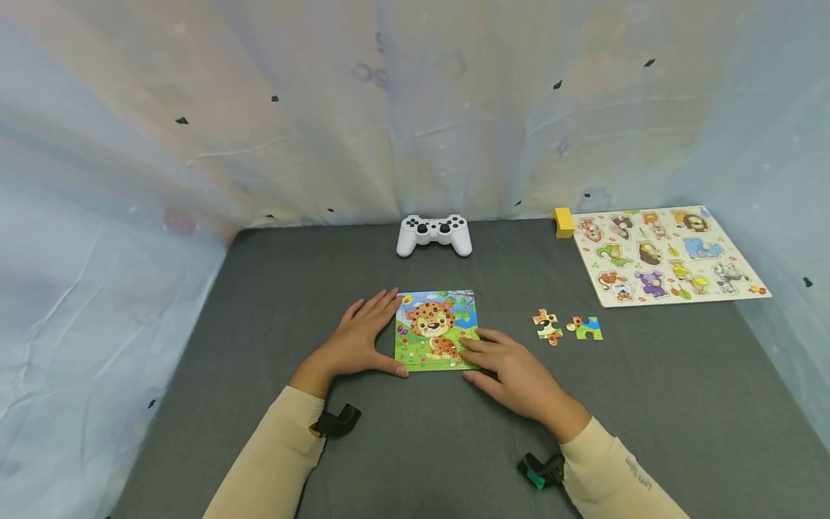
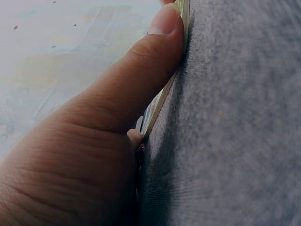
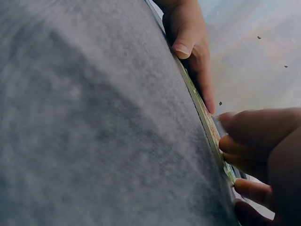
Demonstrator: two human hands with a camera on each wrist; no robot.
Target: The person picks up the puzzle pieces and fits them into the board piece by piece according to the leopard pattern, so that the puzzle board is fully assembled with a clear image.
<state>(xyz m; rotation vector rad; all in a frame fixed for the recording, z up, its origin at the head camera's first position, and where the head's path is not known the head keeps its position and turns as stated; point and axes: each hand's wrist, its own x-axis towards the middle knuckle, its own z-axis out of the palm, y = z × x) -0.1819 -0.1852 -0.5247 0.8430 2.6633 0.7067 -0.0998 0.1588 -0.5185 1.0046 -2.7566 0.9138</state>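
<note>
A square leopard picture puzzle (image 1: 433, 328) lies flat on the grey table in the head view. My left hand (image 1: 357, 340) rests along its left side, fingers extended towards the top left corner and thumb at the bottom left corner. From the right, my right hand (image 1: 515, 371) lays its fingertips on the puzzle's lower right part, with the thumb near the bottom edge. The left wrist view shows the left thumb (image 2: 141, 61) against the board's edge. In the right wrist view, the right fingers (image 3: 254, 162) touch the thin board (image 3: 207, 120).
Two loose jigsaw pieces, a dog-faced one (image 1: 547, 326) and a green-blue one (image 1: 586, 328), lie right of the puzzle. A white game controller (image 1: 434, 234) sits behind it. At the back right are a yellow block (image 1: 564, 223) and an animal board (image 1: 671, 256).
</note>
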